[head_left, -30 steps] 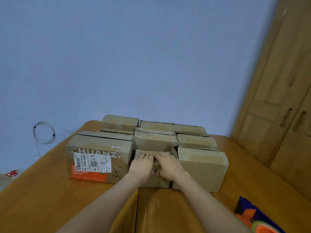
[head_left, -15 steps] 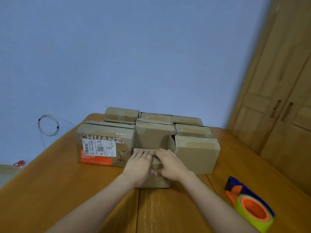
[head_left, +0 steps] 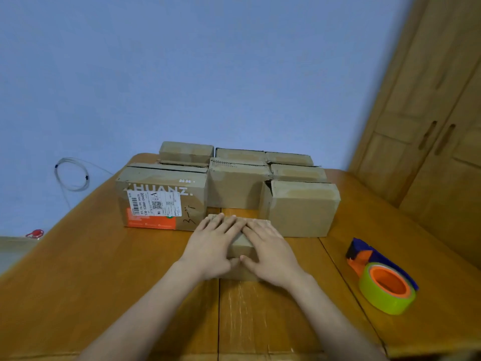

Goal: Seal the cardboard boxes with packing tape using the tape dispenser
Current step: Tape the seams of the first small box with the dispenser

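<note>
A small cardboard box (head_left: 240,246) lies on the wooden table (head_left: 104,282), just in front of a cluster of several bigger cardboard boxes. My left hand (head_left: 210,246) and my right hand (head_left: 270,250) hold it side by side: fingers spread over its top to the far edge, thumbs against its near face. Most of the box is hidden under them. The tape dispenser (head_left: 382,280), blue and orange with a yellow-green tape roll, lies on the table to the right, apart from both hands.
Behind the small box stand a large labelled box (head_left: 161,201), a middle box (head_left: 234,186) and a right box (head_left: 304,209), with more behind. A wooden wardrobe (head_left: 429,126) rises at right. A cable coil (head_left: 73,175) hangs on the blue wall.
Both hands have drawn the small box out of its slot between the bigger boxes toward me. The view has tilted down, so the tape dispenser now shows fully.
</note>
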Motion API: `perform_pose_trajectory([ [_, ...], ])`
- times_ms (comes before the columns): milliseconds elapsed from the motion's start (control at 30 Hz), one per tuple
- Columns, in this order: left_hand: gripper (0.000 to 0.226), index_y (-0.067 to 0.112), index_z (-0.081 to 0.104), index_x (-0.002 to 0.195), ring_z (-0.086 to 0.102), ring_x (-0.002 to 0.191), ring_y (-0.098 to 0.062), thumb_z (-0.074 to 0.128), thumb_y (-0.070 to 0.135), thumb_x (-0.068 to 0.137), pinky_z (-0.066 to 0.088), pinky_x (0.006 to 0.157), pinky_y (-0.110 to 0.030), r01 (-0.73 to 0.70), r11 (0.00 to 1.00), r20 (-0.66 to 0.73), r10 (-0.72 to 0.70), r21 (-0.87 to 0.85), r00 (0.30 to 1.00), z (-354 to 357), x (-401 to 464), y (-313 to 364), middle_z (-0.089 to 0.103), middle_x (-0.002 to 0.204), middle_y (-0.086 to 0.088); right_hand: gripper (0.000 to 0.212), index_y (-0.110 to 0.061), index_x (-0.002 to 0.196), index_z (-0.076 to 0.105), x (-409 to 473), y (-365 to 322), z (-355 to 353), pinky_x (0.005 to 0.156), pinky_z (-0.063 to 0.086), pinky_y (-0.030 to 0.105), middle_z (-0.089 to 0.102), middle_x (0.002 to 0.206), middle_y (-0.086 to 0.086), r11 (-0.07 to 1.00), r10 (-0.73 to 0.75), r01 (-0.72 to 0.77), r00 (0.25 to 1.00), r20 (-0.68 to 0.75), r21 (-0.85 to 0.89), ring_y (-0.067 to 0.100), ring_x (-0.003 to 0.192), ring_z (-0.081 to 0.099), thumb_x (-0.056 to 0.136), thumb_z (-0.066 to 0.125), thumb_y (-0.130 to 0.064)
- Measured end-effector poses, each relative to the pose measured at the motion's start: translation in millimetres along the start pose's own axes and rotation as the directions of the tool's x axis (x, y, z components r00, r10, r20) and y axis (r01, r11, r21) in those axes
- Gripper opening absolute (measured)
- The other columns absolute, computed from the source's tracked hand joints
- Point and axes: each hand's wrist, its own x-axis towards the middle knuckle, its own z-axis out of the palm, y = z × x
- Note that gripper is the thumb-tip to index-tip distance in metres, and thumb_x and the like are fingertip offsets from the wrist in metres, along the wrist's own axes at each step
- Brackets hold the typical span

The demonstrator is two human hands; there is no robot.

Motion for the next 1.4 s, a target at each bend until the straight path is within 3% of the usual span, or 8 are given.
perform_pose_trajectory([
  [133,0.098,0.033,0.011,0.153,0.009,0.149,-0.017,0.012,0.068,0.062,0.003,0.119,-0.033,0.047,0.998,-0.031,-0.048,-0.048,0.998,6.2,2.1,-1.8,0.014,0.160,0.009,0.071,-0.020,0.150,0.031,2.4,-4.1,5.7,0.115,-0.002,0.026,0.029,0.155,-0.006,0.998,0.054,-0.053,0.998,-0.040,0.042,0.013,0.144,0.021,0.086,0.053,-0.041],
  [467,0.089,0.033,0.020,0.152,0.011,0.148,-0.016,0.030,0.063,0.069,0.005,0.119,-0.033,0.075,0.992,-0.033,-0.078,-0.101,0.996,6.9,1.2,0.4,0.018,0.159,0.010,0.066,-0.022,0.144,0.042,-3.8,-8.0,3.3,0.116,0.005,0.023,0.039,0.149,-0.008,0.934,0.194,-0.179,0.981,-0.018,0.308,0.009,0.141,0.026,0.086,0.043,-0.053],
  [567,0.090,0.034,0.018,0.152,0.008,0.149,-0.015,0.037,0.064,0.070,0.003,0.119,-0.033,0.084,0.991,0.004,-0.084,-0.100,0.996,6.5,1.7,-1.0,0.014,0.160,0.011,0.051,-0.022,0.142,0.043,-15.3,8.2,-21.0,0.108,0.023,0.021,0.042,0.146,-0.009,0.872,0.232,-0.230,0.972,0.050,0.433,0.006,0.135,0.033,0.096,0.052,-0.041],
  [667,0.090,0.034,0.017,0.152,0.008,0.148,-0.015,0.043,0.067,0.073,0.003,0.119,-0.034,0.076,0.994,0.013,-0.075,-0.082,0.997,6.1,2.3,-2.0,0.013,0.160,0.011,0.045,-0.021,0.140,0.045,-35.9,49.1,-47.5,0.106,0.028,0.023,0.045,0.143,-0.007,0.899,0.337,-0.322,0.942,0.002,0.297,0.009,0.133,0.036,0.096,0.052,-0.023],
  [900,0.091,0.033,0.022,0.151,0.012,0.148,-0.014,0.039,0.067,0.069,0.004,0.119,-0.034,0.082,0.989,-0.017,-0.084,-0.123,0.996,7.4,1.9,-1.6,0.019,0.158,0.011,0.078,-0.014,0.151,0.018,-87.3,154.7,-75.2,0.116,0.021,0.036,0.019,0.158,0.008,0.739,0.671,-0.661,0.703,0.235,-0.132,0.024,0.145,0.014,0.083,0.053,0.000],
  [1067,0.090,0.034,0.027,0.150,0.016,0.147,-0.014,0.041,0.069,0.068,0.006,0.119,-0.035,0.092,0.988,-0.043,-0.098,-0.124,0.994,10.7,3.1,-2.6,0.024,0.157,0.012,0.072,-0.018,0.154,0.001,-112.0,182.3,-67.9,0.111,0.031,0.041,0.018,0.157,0.013,0.629,0.760,-0.730,0.505,0.409,-0.267,0.032,0.142,0.021,0.096,0.042,-0.011],
  [1267,0.092,0.030,0.039,0.145,0.026,0.144,-0.018,0.039,0.073,0.064,0.011,0.117,-0.035,0.089,0.989,-0.101,-0.101,-0.122,0.990,12.4,2.9,4.7,0.035,0.152,0.009,0.061,-0.012,0.145,0.030,-111.2,187.7,-53.5,0.080,0.053,0.038,0.055,0.127,0.015,0.530,0.843,-0.822,0.484,0.234,-0.209,0.031,0.111,0.057,0.090,0.059,-0.017],
  [1400,0.088,0.030,0.037,0.147,0.023,0.145,-0.017,0.045,0.068,0.067,0.009,0.117,-0.033,0.083,0.989,-0.089,-0.095,-0.126,0.992,12.6,6.7,13.7,0.033,0.154,0.010,0.050,-0.007,0.116,0.057,-102.5,184.2,-52.0,0.081,0.052,0.042,0.063,0.113,0.012,0.504,0.843,-0.861,0.475,0.253,-0.063,0.032,0.103,0.060,0.072,0.080,-0.014],
])
